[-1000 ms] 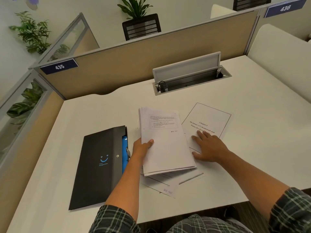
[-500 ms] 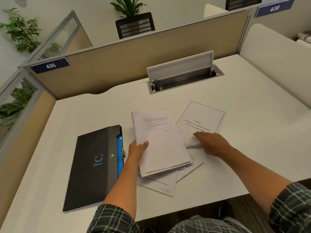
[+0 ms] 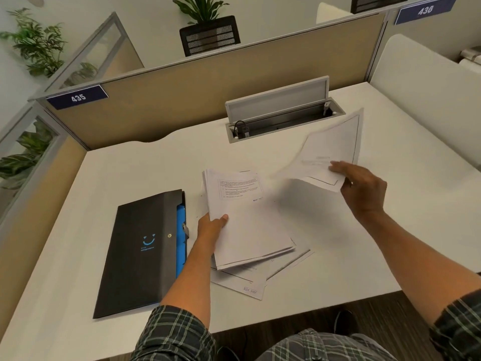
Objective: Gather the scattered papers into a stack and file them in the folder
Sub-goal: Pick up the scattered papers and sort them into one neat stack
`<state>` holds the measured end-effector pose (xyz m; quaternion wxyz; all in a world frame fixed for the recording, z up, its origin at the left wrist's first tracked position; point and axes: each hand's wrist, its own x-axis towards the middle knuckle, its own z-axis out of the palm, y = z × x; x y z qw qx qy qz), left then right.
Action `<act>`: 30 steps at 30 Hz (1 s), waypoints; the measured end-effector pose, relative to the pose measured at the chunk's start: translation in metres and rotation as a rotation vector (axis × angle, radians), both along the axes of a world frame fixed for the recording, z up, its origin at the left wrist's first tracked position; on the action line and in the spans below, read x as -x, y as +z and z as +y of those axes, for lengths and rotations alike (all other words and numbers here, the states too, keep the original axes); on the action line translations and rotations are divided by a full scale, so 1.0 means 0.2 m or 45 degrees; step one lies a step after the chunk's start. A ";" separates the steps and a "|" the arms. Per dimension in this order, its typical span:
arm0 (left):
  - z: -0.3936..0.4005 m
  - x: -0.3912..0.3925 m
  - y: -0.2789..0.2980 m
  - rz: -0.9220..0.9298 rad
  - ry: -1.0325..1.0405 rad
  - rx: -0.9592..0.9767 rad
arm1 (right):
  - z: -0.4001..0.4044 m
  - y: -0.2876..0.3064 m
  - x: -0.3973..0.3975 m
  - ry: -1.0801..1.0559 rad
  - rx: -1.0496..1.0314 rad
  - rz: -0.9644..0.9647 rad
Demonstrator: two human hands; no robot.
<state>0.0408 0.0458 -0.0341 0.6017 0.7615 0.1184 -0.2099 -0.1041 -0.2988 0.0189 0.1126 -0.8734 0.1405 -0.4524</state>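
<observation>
Right of the stack (image 3: 247,220), raised off the desk: right hand (image 3: 363,190) pinching a loose sheet (image 3: 335,149), nearer than the left hand (image 3: 212,226) gripping the stack's left edge; stack's long axis running away from the body, folder (image 3: 141,254) lying just left.

The folder (image 3: 141,252) lies flat on the bench (image 3: 130,168) to my left. Just right of it, my left hand (image 3: 209,227) holds the stack of papers (image 3: 247,217) by its left edge, above a few loose sheets (image 3: 244,282) that lie on the bench beneath it. Farther right, my right hand (image 3: 364,190) holds a single sheet (image 3: 330,152) up off the bench. Behind everything, the cable tray (image 3: 283,121) sits sunk into the bench, before the partition (image 3: 197,100).
</observation>
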 end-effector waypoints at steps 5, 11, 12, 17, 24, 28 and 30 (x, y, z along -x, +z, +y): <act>-0.04 0.03 0.01 -0.029 -0.004 0.046 | 0.06 0.16 -0.10 0.279 -0.078 -0.244; -0.07 0.03 0.08 -0.003 -0.062 0.189 | 0.21 0.12 -0.12 0.918 -0.304 -0.021; -0.07 0.03 0.11 0.014 -0.057 0.215 | 0.21 0.09 -0.11 0.976 -0.323 0.057; -0.10 0.02 0.18 0.079 -0.050 0.262 | 0.17 0.00 -0.07 1.036 -0.465 0.510; -0.12 0.05 0.20 0.039 -0.078 0.394 | 0.13 0.02 -0.08 0.776 -1.217 0.225; -0.19 0.09 0.28 -0.011 -0.180 0.389 | 0.12 0.05 -0.14 0.822 -2.023 0.554; -0.23 0.10 0.32 -0.081 -0.300 0.321 | 0.13 0.05 -0.14 0.941 -2.256 0.548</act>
